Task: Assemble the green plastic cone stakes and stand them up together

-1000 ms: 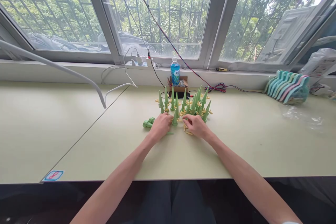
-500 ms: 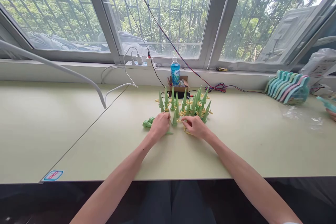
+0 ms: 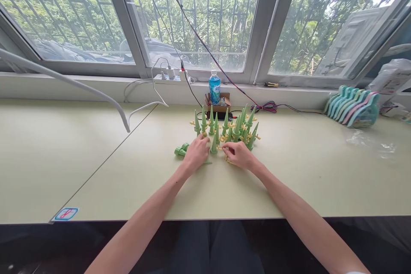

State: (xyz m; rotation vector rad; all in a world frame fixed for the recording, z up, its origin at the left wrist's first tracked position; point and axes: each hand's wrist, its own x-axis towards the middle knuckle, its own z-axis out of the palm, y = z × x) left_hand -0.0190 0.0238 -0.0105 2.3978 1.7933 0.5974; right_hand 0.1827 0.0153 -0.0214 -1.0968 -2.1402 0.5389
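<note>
A cluster of green cone-shaped watering spikes (image 3: pixel 236 130) with small yellow valves stands upright on the table. My right hand (image 3: pixel 240 155) is closed in a pinch at a yellow valve (image 3: pixel 220 148), beside the nearest green spike (image 3: pixel 214 145). My left hand (image 3: pixel 197 153) rests just left of that spike with its fingers curled; what they hold, if anything, is hidden. Several green spikes (image 3: pixel 180 150) lie on their sides left of my left hand, partly covered by it. Below my right hand lie loose yellow pieces (image 3: pixel 228 161).
Behind the cluster, a blue bottle (image 3: pixel 214 87) stands by a small cardboard box (image 3: pixel 226 105) and a dark phone-like object (image 3: pixel 221 115). Coiled cables (image 3: pixel 266 107) lie by the sill. Pastel hangers (image 3: pixel 353 107) and clear plastic wrappers (image 3: pixel 385 149) are at right. A white curved tube (image 3: pixel 105 98) reaches in from the left.
My left hand's fingers have shifted slightly on the near side of the spikes. My right hand stays almost still at the yellow valve.
</note>
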